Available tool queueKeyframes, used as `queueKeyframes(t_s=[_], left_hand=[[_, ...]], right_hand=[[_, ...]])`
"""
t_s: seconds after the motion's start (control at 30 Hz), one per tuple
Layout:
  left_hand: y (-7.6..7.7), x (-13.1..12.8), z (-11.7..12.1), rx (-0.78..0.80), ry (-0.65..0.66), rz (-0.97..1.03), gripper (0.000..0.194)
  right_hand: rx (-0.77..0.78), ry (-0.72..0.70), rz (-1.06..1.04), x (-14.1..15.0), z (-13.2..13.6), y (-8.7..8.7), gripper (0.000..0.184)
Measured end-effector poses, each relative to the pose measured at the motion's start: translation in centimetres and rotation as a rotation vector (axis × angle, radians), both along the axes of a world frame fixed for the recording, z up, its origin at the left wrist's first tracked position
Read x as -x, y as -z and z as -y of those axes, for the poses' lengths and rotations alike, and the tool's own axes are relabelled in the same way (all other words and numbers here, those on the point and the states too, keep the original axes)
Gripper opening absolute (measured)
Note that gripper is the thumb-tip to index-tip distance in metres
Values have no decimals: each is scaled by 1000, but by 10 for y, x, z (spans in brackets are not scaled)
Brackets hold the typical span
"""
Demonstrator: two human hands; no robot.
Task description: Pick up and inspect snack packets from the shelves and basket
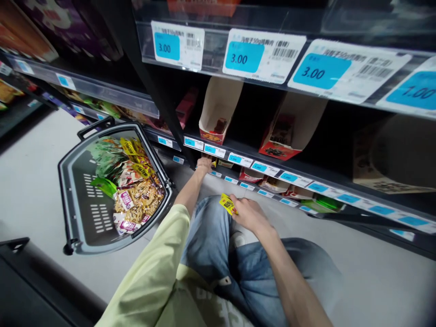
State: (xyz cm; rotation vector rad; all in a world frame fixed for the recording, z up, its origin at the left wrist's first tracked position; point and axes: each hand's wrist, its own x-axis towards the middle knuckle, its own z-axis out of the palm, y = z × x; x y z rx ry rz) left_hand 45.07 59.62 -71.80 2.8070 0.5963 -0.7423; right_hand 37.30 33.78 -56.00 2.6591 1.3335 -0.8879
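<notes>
My right hand (251, 212) is closed around the end of a small yellow snack packet (227, 204), held above my knee. My left hand (204, 165) reaches in at the bottom shelf, beside something small and yellow (214, 162). Its fingers are mostly hidden by the shelf edge, so their grip does not show. Left of my arm, a grey shopping basket (86, 227) stands on the floor. Inside it lie green packets (105, 156), yellow packets (134, 152) and clear bags of brown snacks (145, 200).
Black shelving with price tags (260, 56) rises close in front. An open carton (220, 109) and a red-fronted carton (281, 150) stand on the middle shelf. More boxes (274, 184) line the bottom shelf. A dark edge (30, 281) juts in at lower left.
</notes>
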Motion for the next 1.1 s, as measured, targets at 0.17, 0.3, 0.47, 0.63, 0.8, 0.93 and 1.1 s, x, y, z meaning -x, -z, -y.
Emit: queueKeyframes(t_s=[0.17,0.3,0.47,0.63,0.8,0.93,1.1], left_hand=[[4,-19,1,-8,29,-46,55],[8,-24,2,-12,58,-55,51],[11,-16,0,-19,54,-37,59],[5,-2,-7,-9,37,-25,70],[0,9,-4,19,42,24,69],[-13,22,5,47,31,132,58],[-30,92,42,187,-152,515,40]], right_hand=[[-29,-23,-27,6,-9,-3,49],[-70,-30,-63,9,-15,-4,48],[-77,-18,-54,7,-14,-5,44],[-57,-22,-38,9,-13,-8,41],[-48,-37,-38,13,-13,-6,40],[-55,-30,-5,15,-13,-4,39],[-69,-6,6,8,-10,2,37]])
